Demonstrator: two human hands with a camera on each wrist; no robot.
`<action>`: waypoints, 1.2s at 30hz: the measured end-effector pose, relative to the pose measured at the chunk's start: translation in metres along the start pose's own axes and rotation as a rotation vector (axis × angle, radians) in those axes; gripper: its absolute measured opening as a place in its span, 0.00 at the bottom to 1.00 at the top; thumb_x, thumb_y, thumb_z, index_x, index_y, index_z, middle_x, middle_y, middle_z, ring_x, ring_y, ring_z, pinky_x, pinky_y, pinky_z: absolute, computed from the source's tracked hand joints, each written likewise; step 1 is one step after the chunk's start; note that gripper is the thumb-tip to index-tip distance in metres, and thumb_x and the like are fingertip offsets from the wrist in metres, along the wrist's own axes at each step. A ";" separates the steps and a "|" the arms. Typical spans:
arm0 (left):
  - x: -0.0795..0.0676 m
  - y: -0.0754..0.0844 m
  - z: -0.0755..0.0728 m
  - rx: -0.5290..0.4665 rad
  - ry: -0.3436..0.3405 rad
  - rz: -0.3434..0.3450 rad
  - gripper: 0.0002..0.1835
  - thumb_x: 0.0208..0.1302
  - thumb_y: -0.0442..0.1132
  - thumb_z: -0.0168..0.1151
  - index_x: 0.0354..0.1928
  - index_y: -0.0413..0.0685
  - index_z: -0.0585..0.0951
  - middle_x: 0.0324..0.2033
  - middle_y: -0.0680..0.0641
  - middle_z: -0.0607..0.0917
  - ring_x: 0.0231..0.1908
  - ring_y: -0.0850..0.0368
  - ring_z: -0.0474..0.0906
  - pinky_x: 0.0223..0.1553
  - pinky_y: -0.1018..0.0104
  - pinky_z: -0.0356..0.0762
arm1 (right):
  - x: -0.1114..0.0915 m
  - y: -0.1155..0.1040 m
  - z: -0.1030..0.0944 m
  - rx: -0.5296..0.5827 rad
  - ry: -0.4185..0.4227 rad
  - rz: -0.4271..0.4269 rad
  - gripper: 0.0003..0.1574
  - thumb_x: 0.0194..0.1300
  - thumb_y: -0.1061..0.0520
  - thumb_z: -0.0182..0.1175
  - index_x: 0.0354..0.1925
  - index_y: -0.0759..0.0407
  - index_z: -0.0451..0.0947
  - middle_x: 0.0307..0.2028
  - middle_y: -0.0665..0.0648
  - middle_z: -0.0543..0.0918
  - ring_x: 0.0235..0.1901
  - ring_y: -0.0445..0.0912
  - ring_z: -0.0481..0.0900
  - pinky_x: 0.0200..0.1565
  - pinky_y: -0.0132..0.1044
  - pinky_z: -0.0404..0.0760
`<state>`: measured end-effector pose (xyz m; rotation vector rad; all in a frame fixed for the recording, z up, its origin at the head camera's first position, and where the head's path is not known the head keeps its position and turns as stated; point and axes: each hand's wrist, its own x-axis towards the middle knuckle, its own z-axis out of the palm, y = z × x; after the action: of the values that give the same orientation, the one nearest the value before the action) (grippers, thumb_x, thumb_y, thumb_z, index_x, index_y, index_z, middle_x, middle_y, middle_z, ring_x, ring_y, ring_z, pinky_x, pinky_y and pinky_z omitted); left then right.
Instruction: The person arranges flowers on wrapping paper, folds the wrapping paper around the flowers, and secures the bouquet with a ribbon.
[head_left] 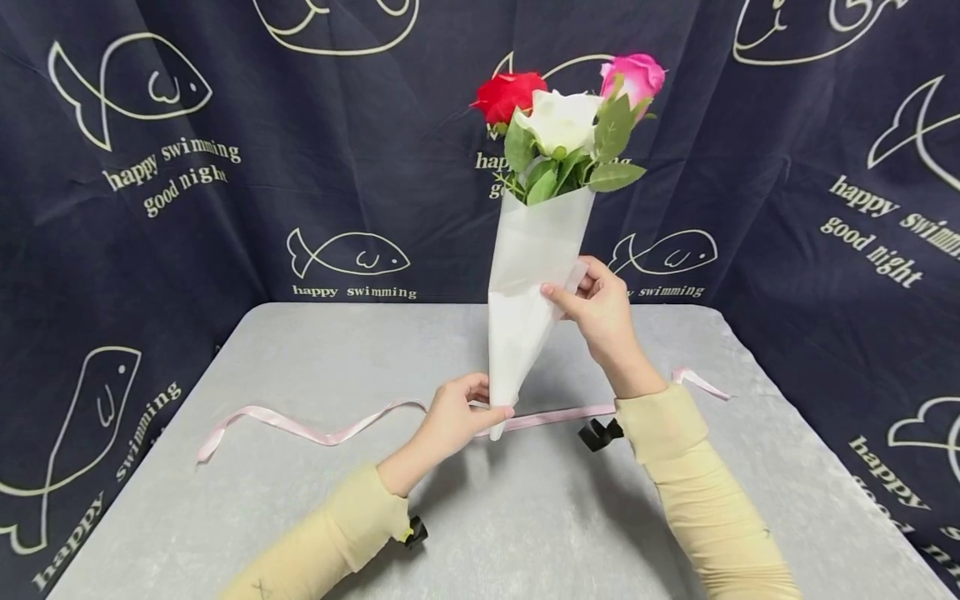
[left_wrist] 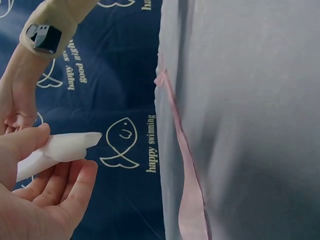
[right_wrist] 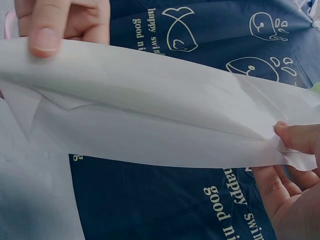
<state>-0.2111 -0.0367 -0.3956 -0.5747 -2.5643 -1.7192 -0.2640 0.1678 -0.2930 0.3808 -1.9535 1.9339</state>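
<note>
A bouquet of a red rose (head_left: 512,97), a white rose (head_left: 562,122) and a pink rose (head_left: 634,78) with green leaves stands out of a cone of white wrapping paper (head_left: 536,250). My left hand (head_left: 457,417) pinches the narrow lower tip of the cone between thumb and fingers. Higher up, my right hand (head_left: 603,312) pinches the paper's overlapping edge at the cone's right side. In the right wrist view the paper (right_wrist: 150,110) shows a long folded seam running between both hands. The cone is held upright, leaning slightly right, and the stems are hidden inside it.
A pink ribbon (head_left: 322,435) lies in a wavy line across the grey table (head_left: 225,517), passing behind the cone's tip to the right side. Dark blue cloth (head_left: 420,183) with fish drawings hangs behind and beside the table.
</note>
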 end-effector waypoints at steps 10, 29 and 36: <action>-0.002 0.001 0.001 -0.085 -0.066 0.014 0.13 0.56 0.34 0.68 0.41 0.38 0.79 0.33 0.40 0.87 0.33 0.57 0.84 0.32 0.71 0.80 | 0.000 0.001 -0.003 0.073 -0.009 0.047 0.17 0.52 0.71 0.67 0.37 0.55 0.74 0.24 0.46 0.82 0.21 0.36 0.79 0.23 0.28 0.78; -0.004 0.004 0.001 -0.109 -0.126 0.081 0.23 0.57 0.33 0.65 0.55 0.44 0.72 0.36 0.41 0.87 0.35 0.57 0.83 0.37 0.70 0.80 | 0.001 0.008 -0.007 0.134 -0.048 0.083 0.18 0.55 0.72 0.64 0.41 0.56 0.74 0.26 0.47 0.82 0.24 0.37 0.81 0.26 0.30 0.81; -0.007 0.005 0.004 -0.126 -0.091 0.087 0.22 0.58 0.30 0.64 0.54 0.42 0.71 0.36 0.38 0.86 0.36 0.52 0.84 0.33 0.71 0.80 | -0.002 0.009 -0.005 0.010 -0.044 0.094 0.21 0.55 0.66 0.66 0.48 0.60 0.74 0.28 0.47 0.84 0.24 0.37 0.80 0.23 0.30 0.79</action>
<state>-0.2022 -0.0340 -0.3945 -0.7743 -2.4600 -1.8781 -0.2661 0.1731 -0.3016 0.3434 -2.0243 2.0094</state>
